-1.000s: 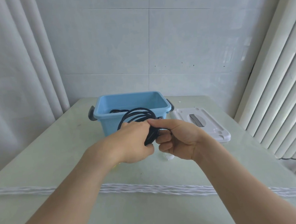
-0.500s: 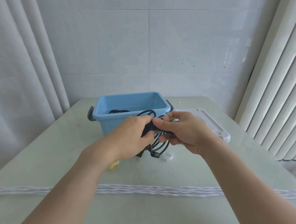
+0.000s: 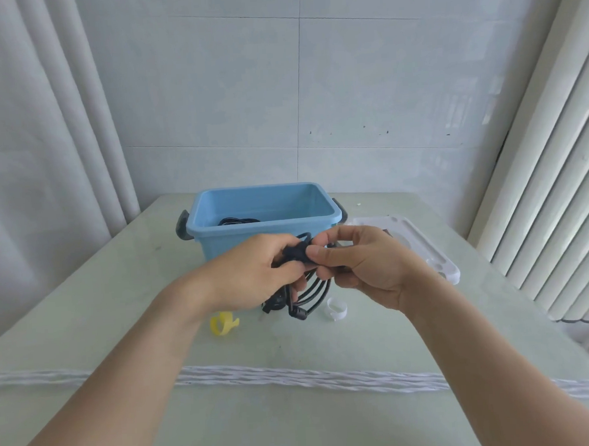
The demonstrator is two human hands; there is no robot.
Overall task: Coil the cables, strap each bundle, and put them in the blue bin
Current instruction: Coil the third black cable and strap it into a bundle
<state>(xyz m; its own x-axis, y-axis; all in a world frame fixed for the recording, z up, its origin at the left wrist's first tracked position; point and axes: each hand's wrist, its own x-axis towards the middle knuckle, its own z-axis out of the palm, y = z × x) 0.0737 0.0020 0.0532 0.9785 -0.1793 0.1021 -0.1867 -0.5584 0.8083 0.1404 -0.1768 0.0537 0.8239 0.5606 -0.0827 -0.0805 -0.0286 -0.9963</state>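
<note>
A black coiled cable (image 3: 312, 291) hangs in the air in front of the blue bin (image 3: 264, 228). My left hand (image 3: 255, 276) grips the bundle's top from the left. My right hand (image 3: 360, 265) pinches a black strap at that same spot from the right. The loops and a plug dangle below both hands, just above the table. Inside the bin lies another black cable (image 3: 236, 220), partly hidden by the front wall. On the table sit a yellow strap (image 3: 223, 323) and a white strap (image 3: 336, 309), each curled into a ring.
The bin's white lid (image 3: 424, 246) lies flat to the right of the bin. A white twisted rope (image 3: 294, 376) stretches across the pale green table near me. Curtains hang at left and right; a tiled wall stands behind.
The coil has turned from standing above my hands to hanging below them. Both hands have shifted a little nearer to me and lower, still holding the bundle's top.
</note>
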